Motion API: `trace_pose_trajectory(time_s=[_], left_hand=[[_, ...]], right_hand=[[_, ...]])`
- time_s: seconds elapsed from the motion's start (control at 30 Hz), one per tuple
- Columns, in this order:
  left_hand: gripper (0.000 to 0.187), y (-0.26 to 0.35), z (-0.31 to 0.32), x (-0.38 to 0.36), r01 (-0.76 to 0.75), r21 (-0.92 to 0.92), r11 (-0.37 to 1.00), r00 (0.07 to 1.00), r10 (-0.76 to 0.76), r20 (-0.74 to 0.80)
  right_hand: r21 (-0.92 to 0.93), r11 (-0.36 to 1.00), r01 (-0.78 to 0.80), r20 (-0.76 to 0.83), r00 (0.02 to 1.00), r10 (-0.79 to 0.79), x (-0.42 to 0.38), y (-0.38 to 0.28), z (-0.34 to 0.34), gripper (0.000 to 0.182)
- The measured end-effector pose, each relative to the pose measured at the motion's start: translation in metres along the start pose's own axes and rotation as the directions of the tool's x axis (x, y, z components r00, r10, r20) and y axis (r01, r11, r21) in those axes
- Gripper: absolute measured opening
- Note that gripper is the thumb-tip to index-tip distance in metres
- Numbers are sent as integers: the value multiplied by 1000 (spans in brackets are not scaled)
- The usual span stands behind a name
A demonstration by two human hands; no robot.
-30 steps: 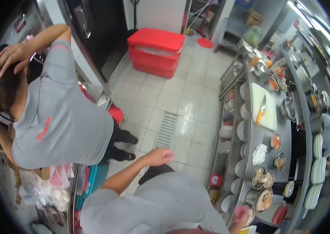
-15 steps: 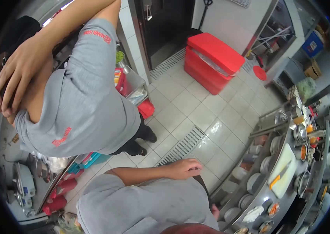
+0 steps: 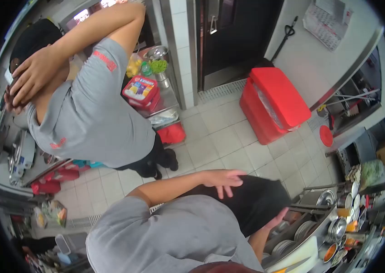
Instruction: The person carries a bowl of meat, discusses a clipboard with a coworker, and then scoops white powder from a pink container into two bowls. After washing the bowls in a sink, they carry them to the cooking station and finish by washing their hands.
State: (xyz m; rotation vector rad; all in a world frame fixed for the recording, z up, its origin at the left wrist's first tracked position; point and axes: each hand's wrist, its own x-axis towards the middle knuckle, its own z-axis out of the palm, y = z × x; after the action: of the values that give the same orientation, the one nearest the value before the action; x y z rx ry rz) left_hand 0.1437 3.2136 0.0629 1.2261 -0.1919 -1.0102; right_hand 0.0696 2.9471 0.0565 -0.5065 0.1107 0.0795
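My left hand (image 3: pixel 223 179) lies over the top of a black-clothed leg (image 3: pixel 254 198), fingers apart and holding nothing. At the outer side of that leg, near the knee, is my right hand (image 3: pixel 276 220); its visible fingers are stretched out, and part of it is hidden by the black cloth. My grey shirt (image 3: pixel 174 227) fills the bottom of the view. Plates (image 3: pixel 305 230) stand in a shelf just right of my right hand.
A co-worker in a grey shirt (image 3: pixel 96 113) stands at the left counter, both hands raised to the head. Beyond are a red bin (image 3: pixel 270 113), a dark door (image 3: pixel 238 41) and a red-lidded tub (image 3: pixel 141 90). On the right counter are a cutting board (image 3: pixel 299 257) and metal pots (image 3: pixel 337 229).
The view has tilted and shifted. My black-clothed leg has come up into view. My left hand has gone from loosely curled to spread, and more of my right hand shows.
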Motion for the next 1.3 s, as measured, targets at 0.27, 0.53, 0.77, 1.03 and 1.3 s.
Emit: trace_pose_trajectory(time_s=[0.27, 0.53, 0.77, 1.03, 1.3], left_hand=[[73, -12, -9, 114, 105, 363, 926, 964, -4, -267], [57, 78, -128, 143, -245, 728, 641, 785, 572, -240], [71, 107, -139, 263, -45, 636, 770, 996, -17, 92], [46, 139, -225, 189, -96, 649, 754, 786, 458, -415], [49, 193, -141, 268, -322, 67, 944, 935, 307, 176]], right_hand=[[-352, 805, -477, 242, 784, 571, 155, 25, 47, 80], [-522, 693, -498, -93, 840, 534, 306, 29, -80, 61], [-595, 246, -765, -540, 607, 583, 299, 2, -141, 61], [-832, -45, -552, -346, 454, 821, 450, -15, -90, 62], [-996, -80, 50, -80, -12, 997, 562, 20, 45, 64]])
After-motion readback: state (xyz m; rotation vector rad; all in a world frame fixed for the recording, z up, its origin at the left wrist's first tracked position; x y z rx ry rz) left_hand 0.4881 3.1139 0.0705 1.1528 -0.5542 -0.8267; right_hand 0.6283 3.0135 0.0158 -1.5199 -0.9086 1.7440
